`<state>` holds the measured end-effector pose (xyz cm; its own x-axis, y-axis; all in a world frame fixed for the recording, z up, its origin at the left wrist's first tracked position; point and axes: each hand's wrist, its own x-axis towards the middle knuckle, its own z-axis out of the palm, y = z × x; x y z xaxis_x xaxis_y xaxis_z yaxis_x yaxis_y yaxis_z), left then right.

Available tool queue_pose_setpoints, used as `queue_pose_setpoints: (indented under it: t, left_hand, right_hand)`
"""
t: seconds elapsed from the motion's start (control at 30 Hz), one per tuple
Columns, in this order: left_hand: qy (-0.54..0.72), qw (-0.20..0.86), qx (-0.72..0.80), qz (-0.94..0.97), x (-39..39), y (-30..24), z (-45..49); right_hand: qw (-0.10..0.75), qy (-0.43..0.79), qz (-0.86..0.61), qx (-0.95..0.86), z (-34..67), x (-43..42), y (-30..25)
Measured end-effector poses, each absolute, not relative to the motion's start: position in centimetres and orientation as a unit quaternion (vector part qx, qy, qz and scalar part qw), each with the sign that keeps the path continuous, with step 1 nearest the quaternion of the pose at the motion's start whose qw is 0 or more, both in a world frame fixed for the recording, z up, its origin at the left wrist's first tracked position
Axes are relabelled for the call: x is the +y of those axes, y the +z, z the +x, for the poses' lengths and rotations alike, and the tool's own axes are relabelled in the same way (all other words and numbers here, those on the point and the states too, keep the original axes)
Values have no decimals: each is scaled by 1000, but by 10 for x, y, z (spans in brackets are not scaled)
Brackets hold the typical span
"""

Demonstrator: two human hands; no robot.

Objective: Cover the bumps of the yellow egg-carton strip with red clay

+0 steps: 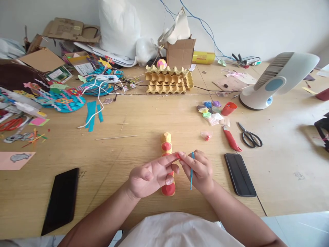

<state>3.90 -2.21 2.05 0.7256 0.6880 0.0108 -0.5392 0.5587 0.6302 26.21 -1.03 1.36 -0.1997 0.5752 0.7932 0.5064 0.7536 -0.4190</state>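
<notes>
My left hand [153, 173] is palm up, its index finger stretched out and its thumb apart. A small bit of red clay [177, 155] sits on that index fingertip. The thumb and index finger of my right hand [200, 168] press on the red bit. A thin blue modelling tool [191, 171] is also held in my right hand, its long end hanging down. Below both hands, a strip of yellow egg-carton cups [167, 136] lies lengthwise, with red clay [168, 189] on the cups. My left hand hides its middle part.
Scissors [250, 136], a red-handled knife [231, 139] and a phone [240, 175] lie at right. Clay packets [207, 109] and a red cup [229, 108] stand farther back, near a fan [272, 80]. Egg cartons [167, 82] are behind; a black tablet [61, 200] lies left.
</notes>
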Motion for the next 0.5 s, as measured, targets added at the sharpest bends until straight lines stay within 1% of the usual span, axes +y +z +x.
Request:
queue_pose_setpoints:
  t: [0.07,0.23,0.4,0.5]
  left_hand:
    - [352,873,123,314,-22,21,38]
    - [341,873,132,321,-20,21,36]
    - [343,870,122,333,-20,12,34]
    - [350,840,143,389,-20,10,34]
  right_hand:
    - [531,35,-349,-771,263,-10,13]
    - [576,147,-402,-696,268,-8,19]
    - [532,147,-342,-760,266,-11,26]
    - [523,257,-381,-718,263,-14,29]
